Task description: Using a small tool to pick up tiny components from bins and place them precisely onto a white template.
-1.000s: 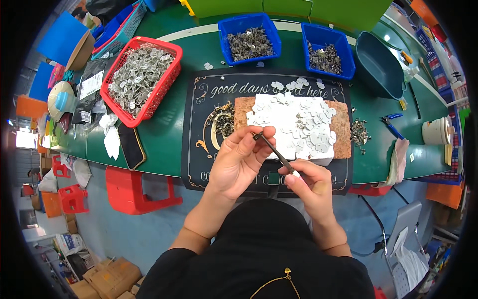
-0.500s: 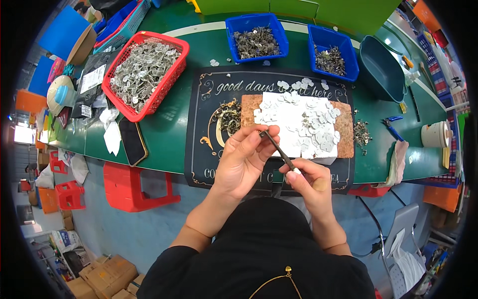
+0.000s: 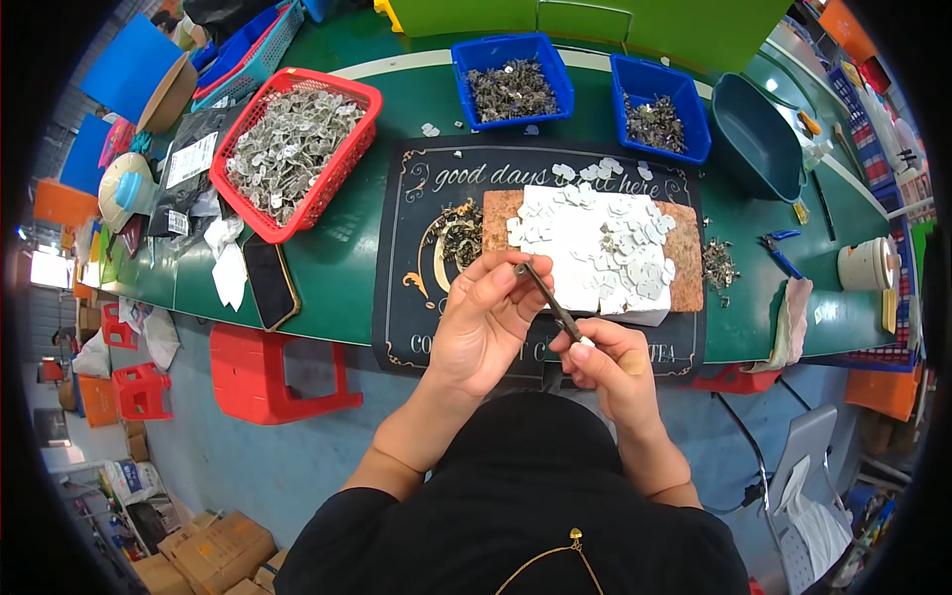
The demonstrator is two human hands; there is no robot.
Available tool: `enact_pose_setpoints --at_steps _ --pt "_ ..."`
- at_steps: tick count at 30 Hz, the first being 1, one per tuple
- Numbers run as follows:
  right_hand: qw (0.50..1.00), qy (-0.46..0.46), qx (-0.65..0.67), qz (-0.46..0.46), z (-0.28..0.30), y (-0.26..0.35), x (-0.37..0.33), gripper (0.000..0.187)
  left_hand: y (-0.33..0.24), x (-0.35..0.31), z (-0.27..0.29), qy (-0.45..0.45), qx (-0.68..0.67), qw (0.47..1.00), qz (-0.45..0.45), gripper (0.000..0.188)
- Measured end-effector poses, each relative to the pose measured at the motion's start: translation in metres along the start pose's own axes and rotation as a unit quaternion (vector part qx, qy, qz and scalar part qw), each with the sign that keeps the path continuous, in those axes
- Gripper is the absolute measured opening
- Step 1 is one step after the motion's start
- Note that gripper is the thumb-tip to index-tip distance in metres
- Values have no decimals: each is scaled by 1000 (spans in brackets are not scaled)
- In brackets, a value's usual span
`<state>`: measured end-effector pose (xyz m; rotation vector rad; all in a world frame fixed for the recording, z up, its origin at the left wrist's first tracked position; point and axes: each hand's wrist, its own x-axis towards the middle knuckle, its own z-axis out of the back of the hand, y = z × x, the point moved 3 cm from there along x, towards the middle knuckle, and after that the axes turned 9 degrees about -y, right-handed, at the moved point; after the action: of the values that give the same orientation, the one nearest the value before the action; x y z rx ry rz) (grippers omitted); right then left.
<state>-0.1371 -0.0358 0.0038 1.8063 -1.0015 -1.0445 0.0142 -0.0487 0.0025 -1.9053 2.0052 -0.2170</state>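
Note:
Between my fingers and thumb, my right hand (image 3: 613, 362) grips dark metal tweezers (image 3: 557, 309), slanted up and to the left. Their far tip meets the fingertips of my left hand (image 3: 483, 322), which pinch a small dark metal piece (image 3: 523, 269); its exact shape is too small to tell. Just beyond my hands stands a white block (image 3: 565, 268) on a reddish-brown board (image 3: 686, 258). Many small white flat tags (image 3: 635, 253) lie spread over the block's top. Left of the board is a heap of small dark metal parts (image 3: 456, 236).
A red basket (image 3: 357, 164) of clear and metal pieces stands at left, above a phone (image 3: 270, 283). Two blue bins (image 3: 567, 112) hold metal parts at the back, beside a dark green tub (image 3: 739, 99). At right lie blue-handled pliers (image 3: 781, 256), a cloth (image 3: 793, 322) and a white canister (image 3: 865, 268).
Both hands stay nearly in place. The tweezers have turned slightly, and the right hand's fingers have shifted a little on them. The whole view has drifted slightly.

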Motion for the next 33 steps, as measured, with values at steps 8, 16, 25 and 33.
enact_pose_setpoints --at_steps 8,16,25,33 --pt "1000 -4 20 -2 -2 -2 -1 19 2 -1 0 -4 -15 1000 4 18" --pt "999 -32 -12 15 -6 -4 -1 21 3 1 2 -22 -7 1000 -5 17" --pt "998 23 46 -33 -4 -9 -1 18 2 -1 6 -12 -15 1000 0 17" --pt "998 19 46 -27 -5 -12 0 20 2 0 7 -15 -10 1000 -10 18"
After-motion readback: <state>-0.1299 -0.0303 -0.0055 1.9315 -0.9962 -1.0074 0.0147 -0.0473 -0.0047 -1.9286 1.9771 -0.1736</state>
